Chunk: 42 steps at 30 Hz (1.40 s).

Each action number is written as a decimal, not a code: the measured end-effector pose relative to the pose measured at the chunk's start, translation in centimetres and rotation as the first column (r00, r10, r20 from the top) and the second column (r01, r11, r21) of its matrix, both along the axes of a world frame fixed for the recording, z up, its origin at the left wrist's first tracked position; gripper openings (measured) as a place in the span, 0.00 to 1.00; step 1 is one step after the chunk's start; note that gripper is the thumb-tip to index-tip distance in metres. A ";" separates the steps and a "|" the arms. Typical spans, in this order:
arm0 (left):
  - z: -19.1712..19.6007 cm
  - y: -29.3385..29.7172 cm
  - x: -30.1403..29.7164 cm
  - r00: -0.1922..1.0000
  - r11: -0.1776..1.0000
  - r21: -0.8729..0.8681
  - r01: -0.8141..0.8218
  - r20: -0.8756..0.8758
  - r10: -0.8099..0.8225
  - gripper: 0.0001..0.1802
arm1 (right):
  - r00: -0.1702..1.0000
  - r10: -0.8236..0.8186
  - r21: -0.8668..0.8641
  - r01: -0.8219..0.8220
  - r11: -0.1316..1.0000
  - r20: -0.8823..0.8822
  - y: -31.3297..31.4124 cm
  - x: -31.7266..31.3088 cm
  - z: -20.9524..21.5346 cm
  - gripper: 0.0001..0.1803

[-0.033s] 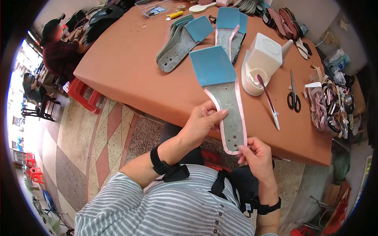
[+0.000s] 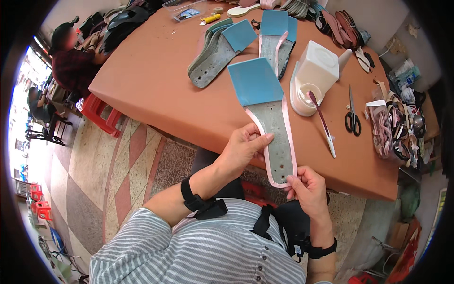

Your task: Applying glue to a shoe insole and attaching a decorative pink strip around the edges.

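Between my hands is a grey shoe insole (image 2: pixel 276 124) with a pink strip along its edge and a blue sheet (image 2: pixel 256 82) over its wide far end. My left hand (image 2: pixel 246 147) grips its left edge, thumb on top. At the narrow near end, the fingers of my right hand (image 2: pixel 305 187) pinch the pink-edged rim. Beyond it on the table lie another blue-covered insole (image 2: pixel 274 47) with a loose pink strip, and a stack of grey insoles (image 2: pixel 210 64). To the right stands a white glue container (image 2: pixel 316 64) with a dark-red-handled brush (image 2: pixel 323 120) resting in its round cup.
Black-handled scissors (image 2: pixel 352 122) lie right of the brush on the brown table (image 2: pixel 156 71). A bundle of straps (image 2: pixel 395 125) sits at the right edge. At the back are a yellow tube (image 2: pixel 210 19) and a clear box (image 2: pixel 186 10). A person (image 2: pixel 73 61) sits at the far left.
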<state>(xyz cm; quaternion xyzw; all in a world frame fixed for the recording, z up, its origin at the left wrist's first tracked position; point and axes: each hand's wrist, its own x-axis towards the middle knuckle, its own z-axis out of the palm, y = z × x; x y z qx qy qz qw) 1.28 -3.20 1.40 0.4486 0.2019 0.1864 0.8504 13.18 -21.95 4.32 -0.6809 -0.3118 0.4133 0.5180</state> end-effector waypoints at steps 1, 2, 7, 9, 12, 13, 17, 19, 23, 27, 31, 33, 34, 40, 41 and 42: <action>-0.1 -0.1 -0.1 0.999 0.999 -0.027 0.032 -0.013 -0.032 0.14 | 1.000 -0.009 0.011 0.009 1.000 -0.006 -0.2 0.0 -0.1 0.07; 0.0 -0.3 -0.1 0.999 0.999 -0.024 0.031 -0.008 -0.032 0.14 | 1.000 -0.008 0.014 0.008 1.000 -0.002 -0.3 -0.1 -0.1 0.07; 0.5 -0.7 -0.1 1.000 1.000 0.014 0.020 -0.002 -0.019 0.15 | 0.987 -0.002 -0.023 0.006 1.000 0.159 -0.2 -0.4 0.3 0.09; 0.1 -0.4 -0.4 0.998 0.999 0.009 0.050 -0.027 -0.050 0.15 | 0.972 0.003 -0.022 0.002 1.000 0.234 -0.2 -0.9 0.4 0.10; 0.5 -0.5 -0.6 0.995 0.995 0.006 0.103 -0.007 -0.103 0.21 | 0.820 -0.069 0.101 0.014 0.995 0.569 -0.1 -1.4 0.3 0.08; 0.8 -0.6 -0.6 0.991 0.992 0.008 0.128 0.038 -0.128 0.26 | 0.645 -0.091 0.153 -0.040 0.987 0.759 0.1 -1.4 0.3 0.07; 1.4 -1.0 -0.6 0.991 0.989 -0.090 0.120 0.075 -0.114 0.54 | 0.225 -0.106 0.142 -0.154 0.978 0.969 0.7 -1.9 0.8 0.08; 2.1 -1.0 -0.6 0.993 0.988 -0.103 0.117 0.040 -0.113 0.55 | 0.136 -0.070 0.093 -0.174 0.980 0.988 0.6 -2.3 0.4 0.11; 1.8 -0.3 -0.9 0.983 0.980 -0.074 0.184 0.023 -0.183 0.53 | 0.412 -0.060 0.142 -0.173 0.975 0.909 0.0 -1.1 1.6 0.17; 1.9 0.1 -0.7 0.972 0.971 -0.049 0.234 0.033 -0.232 0.50 | 0.723 -0.521 0.528 0.252 0.811 0.455 -2.2 4.7 5.5 0.23; 2.4 -0.7 -0.6 0.965 0.965 0.048 0.256 0.043 -0.258 0.48 | 0.497 -0.767 0.775 0.258 0.577 0.406 -4.3 6.9 12.0 0.24; 2.4 -1.0 -0.6 0.959 0.958 0.059 0.280 0.037 -0.282 0.47 | 0.323 -0.783 0.769 0.203 0.606 0.531 -5.3 6.2 12.3 0.28; 2.2 -1.2 -0.5 0.950 0.946 0.099 0.310 0.005 -0.312 0.46 | 0.306 -0.706 0.720 0.086 0.689 0.639 -4.3 4.9 11.6 0.26; 1.9 -2.2 0.0 0.948 0.857 0.408 0.317 -0.093 -0.306 0.35 | 0.049 -0.176 0.181 -0.371 0.911 0.983 2.9 -1.9 6.7 0.19; 1.6 -2.4 0.1 0.965 0.797 0.547 0.254 -0.085 -0.249 0.33 | 0.017 -0.147 0.142 -0.384 0.912 0.989 3.6 -2.3 6.3 0.21; 1.1 -2.6 0.0 0.964 0.796 0.548 0.257 -0.086 -0.252 0.33 | 0.016 -0.148 0.143 -0.382 0.913 0.989 4.1 -2.1 5.7 0.21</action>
